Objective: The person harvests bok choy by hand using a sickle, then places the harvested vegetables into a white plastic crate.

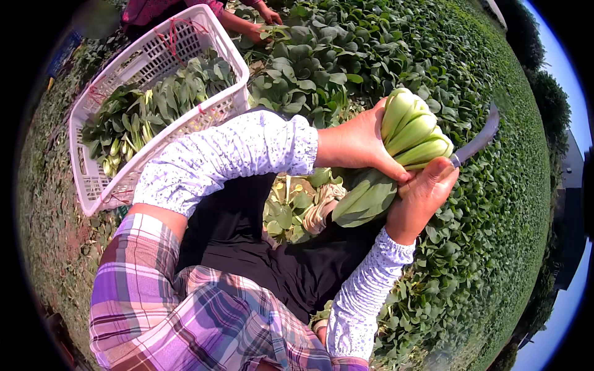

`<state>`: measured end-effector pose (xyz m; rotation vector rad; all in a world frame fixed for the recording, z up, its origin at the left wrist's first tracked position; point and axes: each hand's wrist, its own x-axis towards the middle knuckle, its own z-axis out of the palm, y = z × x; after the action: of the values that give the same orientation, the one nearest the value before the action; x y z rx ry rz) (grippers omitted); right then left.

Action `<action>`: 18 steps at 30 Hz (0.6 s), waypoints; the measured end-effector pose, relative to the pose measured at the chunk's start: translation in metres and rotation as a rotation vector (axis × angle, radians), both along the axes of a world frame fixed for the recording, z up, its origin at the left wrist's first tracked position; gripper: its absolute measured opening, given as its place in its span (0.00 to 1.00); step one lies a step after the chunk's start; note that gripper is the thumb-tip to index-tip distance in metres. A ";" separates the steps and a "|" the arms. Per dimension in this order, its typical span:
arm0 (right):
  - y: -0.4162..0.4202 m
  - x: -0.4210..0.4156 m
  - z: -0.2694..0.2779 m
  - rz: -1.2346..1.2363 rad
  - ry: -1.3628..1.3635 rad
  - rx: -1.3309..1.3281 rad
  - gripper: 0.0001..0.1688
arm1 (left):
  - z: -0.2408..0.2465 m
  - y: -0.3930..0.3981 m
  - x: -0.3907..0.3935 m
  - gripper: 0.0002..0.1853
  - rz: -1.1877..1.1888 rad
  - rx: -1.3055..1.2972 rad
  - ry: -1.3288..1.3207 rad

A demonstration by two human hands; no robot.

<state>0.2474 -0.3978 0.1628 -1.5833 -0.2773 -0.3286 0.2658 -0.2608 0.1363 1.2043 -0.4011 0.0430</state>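
My left hand [357, 139] grips a bunch of green bok choy [413, 127] around its stems. The pale, fat bases point up and away from me, and the dark leaves hang down toward my lap. Against the lower side of the bunch, my right hand [424, 195] is closed around the handle of a curved, sickle-like knife [480, 137]. Its handle is mostly hidden in the palm, while the metal blade sticks out up and to the right, over the crop. The two thumbs almost meet at the stems.
A white plastic crate [162, 134] with red ties stands at the left, partly filled with cut bok choy [139, 120]. Behind it, another person's hands [260, 28] reach into the plants. Rows of leafy greens [464, 222] cover the ground to my right. A tan ribbed bundle [320, 211] lies between my knees.
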 end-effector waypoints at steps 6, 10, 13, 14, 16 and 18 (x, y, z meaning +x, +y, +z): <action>0.051 0.005 -0.008 0.112 0.201 -0.004 0.34 | -0.014 0.076 -0.016 0.41 0.090 -0.176 0.149; 0.076 0.013 0.002 0.009 0.117 -0.030 0.35 | 0.008 0.120 -0.031 0.38 0.116 -0.377 0.200; 0.055 0.024 -0.006 0.079 0.208 0.047 0.32 | 0.010 0.145 -0.046 0.34 0.287 -0.466 0.143; 0.048 0.030 -0.012 0.095 0.217 0.057 0.31 | 0.011 0.163 -0.051 0.33 0.360 -0.464 0.113; 0.041 0.041 -0.008 0.057 0.195 0.047 0.28 | 0.017 0.206 -0.056 0.29 0.496 -0.366 0.110; 0.047 0.042 -0.008 0.002 0.138 -0.024 0.27 | 0.007 0.261 -0.070 0.29 0.635 -0.250 0.173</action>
<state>0.2890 -0.3503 0.1544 -1.6214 -0.1768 -0.2134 0.1960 0.0006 0.1437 1.0364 0.1476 0.5178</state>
